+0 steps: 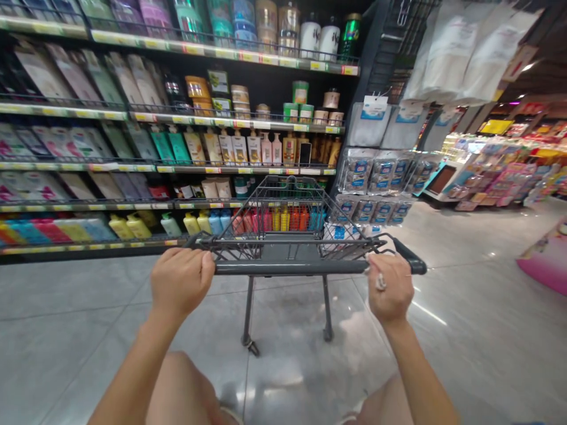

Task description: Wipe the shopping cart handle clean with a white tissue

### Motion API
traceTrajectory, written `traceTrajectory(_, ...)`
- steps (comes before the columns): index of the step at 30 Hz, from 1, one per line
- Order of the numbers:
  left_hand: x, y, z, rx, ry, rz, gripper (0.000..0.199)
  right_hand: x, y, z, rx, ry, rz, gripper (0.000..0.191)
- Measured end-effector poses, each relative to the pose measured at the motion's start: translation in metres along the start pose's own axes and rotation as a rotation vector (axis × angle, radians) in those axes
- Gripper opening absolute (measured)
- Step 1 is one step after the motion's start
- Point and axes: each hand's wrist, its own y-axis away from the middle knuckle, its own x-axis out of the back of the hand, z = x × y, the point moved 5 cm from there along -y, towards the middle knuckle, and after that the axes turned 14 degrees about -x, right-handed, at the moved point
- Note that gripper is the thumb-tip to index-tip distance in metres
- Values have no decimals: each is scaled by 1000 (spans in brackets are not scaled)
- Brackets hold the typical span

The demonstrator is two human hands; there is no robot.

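A dark grey shopping cart (290,251) stands in front of me, its wire basket pointing at the shelves. My left hand (181,280) is wrapped around the left end of the cart's handlebar (287,268). Near the bar's right end, my right hand (390,286) is closed on it too. Something small and whitish (380,282) shows at the fingers of that hand, too blurred to name. Through the mesh I see the coloured bottles on the shelf behind; no goods can be made out inside the basket.
Shelves (248,171) of bottles and jars stretch across the front and left. Packaged goods (383,171) hang on the rack at the shelf's end. Farther right stand display stands (491,177) and a pink-and-white object (544,260) on the grey tiled floor (469,330).
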Motion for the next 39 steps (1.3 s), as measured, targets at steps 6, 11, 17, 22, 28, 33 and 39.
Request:
traceTrajectory(6,11,-6,12,-126,87,-3,23,23,-10,52,-174,63,82,22)
traceTrajectory(11,22,13,11,-53,155,140,14,23,-6,52,-476,53,255,33)
traceTrajectory(17,15,38,10,176,448,136,57,6,13,25,-460,10,38,58)
traceTrajectory(22,12,49,7,327,720,193,71,-18,28,-39,-375,-52,-159,65)
traceTrajectory(28,12,49,3,309,928,333,76,-65,23,-166,0,-203,-392,51)
traceTrajectory(33,10,54,-1,382,1031,446,83,-107,9,-257,173,-225,-504,35)
traceTrajectory(39,11,64,-15,530,965,408,89,-124,27,-287,303,-280,-346,33)
